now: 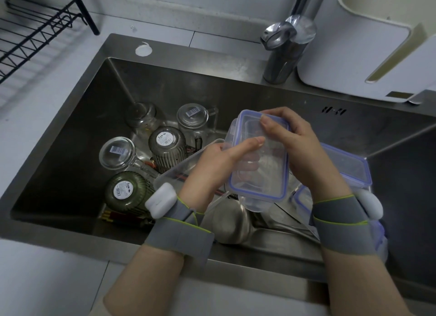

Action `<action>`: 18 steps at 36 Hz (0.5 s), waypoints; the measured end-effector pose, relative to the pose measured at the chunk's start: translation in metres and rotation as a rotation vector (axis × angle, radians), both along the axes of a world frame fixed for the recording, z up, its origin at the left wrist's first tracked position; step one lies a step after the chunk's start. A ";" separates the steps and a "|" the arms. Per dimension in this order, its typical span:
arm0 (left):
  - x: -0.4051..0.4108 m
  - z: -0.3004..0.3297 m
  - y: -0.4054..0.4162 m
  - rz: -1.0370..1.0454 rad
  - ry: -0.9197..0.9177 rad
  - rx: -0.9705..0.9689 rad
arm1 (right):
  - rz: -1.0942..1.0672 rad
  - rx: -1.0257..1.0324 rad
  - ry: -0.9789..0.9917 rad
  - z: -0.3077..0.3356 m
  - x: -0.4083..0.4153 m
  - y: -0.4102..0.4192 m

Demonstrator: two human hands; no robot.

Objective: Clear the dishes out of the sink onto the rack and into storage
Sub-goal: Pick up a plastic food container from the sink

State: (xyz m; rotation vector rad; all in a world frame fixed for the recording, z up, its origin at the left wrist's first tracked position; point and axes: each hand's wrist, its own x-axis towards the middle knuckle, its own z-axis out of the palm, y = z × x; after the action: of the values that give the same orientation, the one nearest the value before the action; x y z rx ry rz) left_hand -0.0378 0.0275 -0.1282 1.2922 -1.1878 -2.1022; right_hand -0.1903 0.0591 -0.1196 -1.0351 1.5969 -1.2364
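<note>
1. Centrally, a clear lidded container (259, 164) with a blue seal is held above the sink (118, 117), tilted, its far edge higher than its near edge.
2. The left hand (219, 167) is curled round the container's left long edge, thumb laid across the top; this grip is closed on the container.
3. The right hand (297, 150) is wrapped round the far right corner and right edge, thumb on the lid; this grip is likewise closed on the container.
4. Grey wrist straps with white pods are worn on both forearms.
5. On the sink floor, far and left, five glasses are stood upside down close together: two clear jars (141, 115), (193, 117), a clear stemmed glass (116, 153), and two ribbed tumblers (167, 146), (128, 190).
6. An open clear tub (172, 172) is leaned just right of the tumblers, partly hidden by the left hand.
7. Another blue-sealed container (346, 167) is seen right of the hands, against the sink's right wall.
8. A metal bowl (230, 221) is lying beneath the held container, near the front wall.
9. Bare sink floor is left only along the far wall and far right corner.
10. A black wire rack (30, 30) is stood on the bench at far left, well apart from the sink rim; the tap (285, 49) is set at the far right rim.
</note>
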 end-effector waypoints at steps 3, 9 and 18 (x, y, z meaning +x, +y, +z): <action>-0.004 0.003 -0.002 0.036 0.052 0.019 | -0.052 0.001 -0.042 -0.002 0.003 -0.002; 0.000 -0.001 -0.003 0.052 0.098 0.040 | -0.172 0.063 -0.239 -0.002 0.003 -0.004; 0.002 -0.001 -0.004 0.052 0.040 0.054 | -0.171 0.179 -0.379 -0.001 0.004 -0.004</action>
State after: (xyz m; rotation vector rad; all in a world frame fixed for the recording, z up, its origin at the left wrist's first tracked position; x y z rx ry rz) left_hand -0.0355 0.0234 -0.1290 1.2840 -1.0767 -2.1265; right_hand -0.1867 0.0556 -0.1209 -0.5225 1.4850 -1.2874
